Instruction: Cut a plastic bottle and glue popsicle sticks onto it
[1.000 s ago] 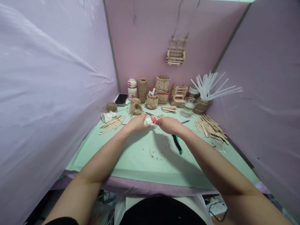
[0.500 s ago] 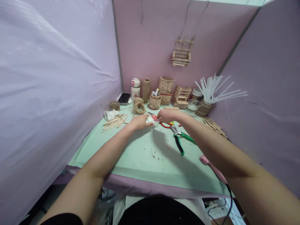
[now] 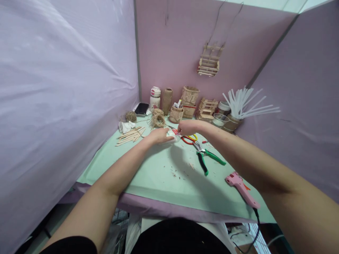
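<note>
Red-and-white package (image 3: 171, 133) sits in the grip, left hand (image 3: 159, 135) clamped around it, right hand (image 3: 187, 127) pinching its end. Right of these, the glue gun (image 3: 243, 190) comes into fuller view; the hold seems unaltered.

- A small white container (image 3: 171, 133) with red and green printing on its label, partly hidden.
- It lies sideways between the left grip (image 3: 158, 135), wrapped around its left side, and the right grip (image 3: 188, 128), fingers at its right end.
- Whether it touches the pale green desk (image 3: 148, 173) cannot be told.

Arms (image 3: 120, 167) outstretched, hands (image 3: 160, 135) close together, seemingly curled
</note>
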Action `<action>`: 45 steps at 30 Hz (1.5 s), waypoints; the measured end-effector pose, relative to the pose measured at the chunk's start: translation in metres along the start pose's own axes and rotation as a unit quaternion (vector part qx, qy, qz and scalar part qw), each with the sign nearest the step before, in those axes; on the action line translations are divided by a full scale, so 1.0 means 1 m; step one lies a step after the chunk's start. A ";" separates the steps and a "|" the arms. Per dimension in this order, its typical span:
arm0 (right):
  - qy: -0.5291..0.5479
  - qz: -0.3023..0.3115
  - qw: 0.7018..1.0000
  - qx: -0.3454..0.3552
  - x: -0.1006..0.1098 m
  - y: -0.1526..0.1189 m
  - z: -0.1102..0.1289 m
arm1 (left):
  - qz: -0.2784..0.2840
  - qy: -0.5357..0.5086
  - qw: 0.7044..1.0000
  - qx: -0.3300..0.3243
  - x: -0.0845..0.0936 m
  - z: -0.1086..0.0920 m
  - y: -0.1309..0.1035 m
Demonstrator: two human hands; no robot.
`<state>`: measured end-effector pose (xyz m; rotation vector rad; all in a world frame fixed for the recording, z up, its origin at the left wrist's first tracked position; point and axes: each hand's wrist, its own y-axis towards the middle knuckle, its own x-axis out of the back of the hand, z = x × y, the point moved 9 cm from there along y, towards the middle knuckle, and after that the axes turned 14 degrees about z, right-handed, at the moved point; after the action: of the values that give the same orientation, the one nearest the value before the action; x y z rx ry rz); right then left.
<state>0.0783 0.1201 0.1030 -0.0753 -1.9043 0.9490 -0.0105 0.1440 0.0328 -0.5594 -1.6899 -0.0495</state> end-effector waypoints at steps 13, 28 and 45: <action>0.017 -0.005 0.999 -0.036 -0.012 -0.007 0.002 | -0.115 0.091 0.988 0.044 0.000 -0.032 -0.023; 0.006 -0.010 1.000 -0.028 -0.006 0.000 -0.003 | -0.103 0.094 0.989 0.055 0.000 -0.024 -0.015; -0.017 0.003 1.000 -0.022 -0.001 -0.005 0.005 | -0.096 0.075 0.991 0.056 0.002 -0.023 -0.017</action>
<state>0.0767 0.1131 0.1041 -0.0924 -1.9577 0.9170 0.0038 0.1225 0.0443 -0.2992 -1.5849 -0.1309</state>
